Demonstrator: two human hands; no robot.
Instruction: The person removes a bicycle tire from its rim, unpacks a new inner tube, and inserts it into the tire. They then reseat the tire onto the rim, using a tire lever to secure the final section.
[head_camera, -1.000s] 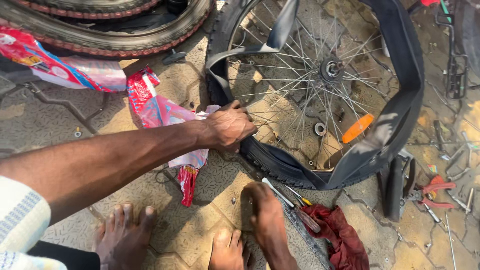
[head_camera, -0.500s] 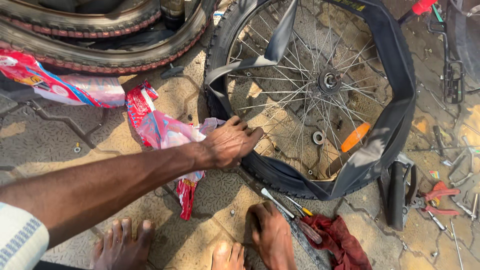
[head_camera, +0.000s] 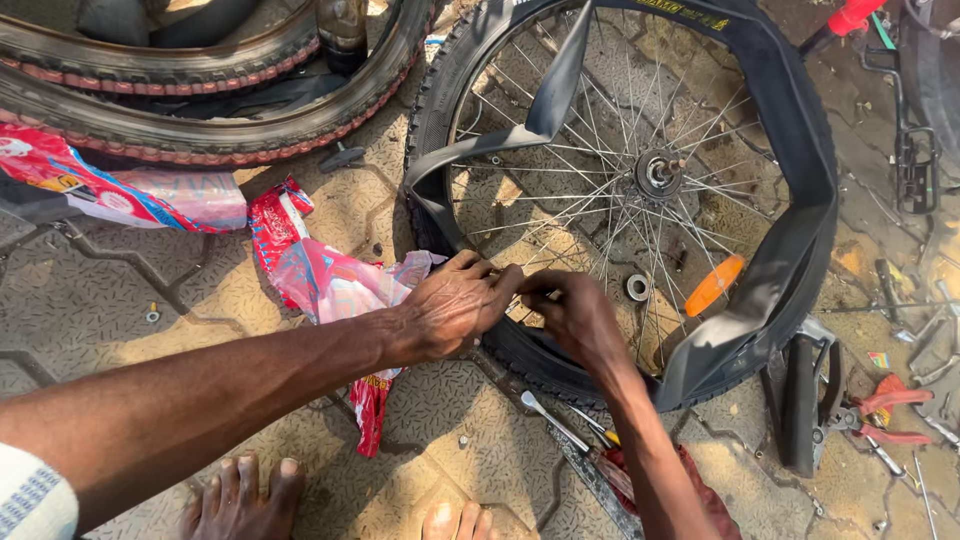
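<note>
Both hands, the left hand (head_camera: 455, 305) and right hand (head_camera: 575, 315), are gripping the black inner tube (head_camera: 770, 270) at the near rim of the wheel (head_camera: 640, 180) lying on the paving, where careless tugging is risking a pinch against the spokes (head_camera: 600, 140).

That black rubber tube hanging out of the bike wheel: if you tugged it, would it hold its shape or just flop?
Probably flop: the inner tube lies flat and folded, draping over the tyre and spokes. It looks light, a thin deflated band. It likely stretches and drags rather than slides, since it bends sharply near the left hand and right hand.
</note>
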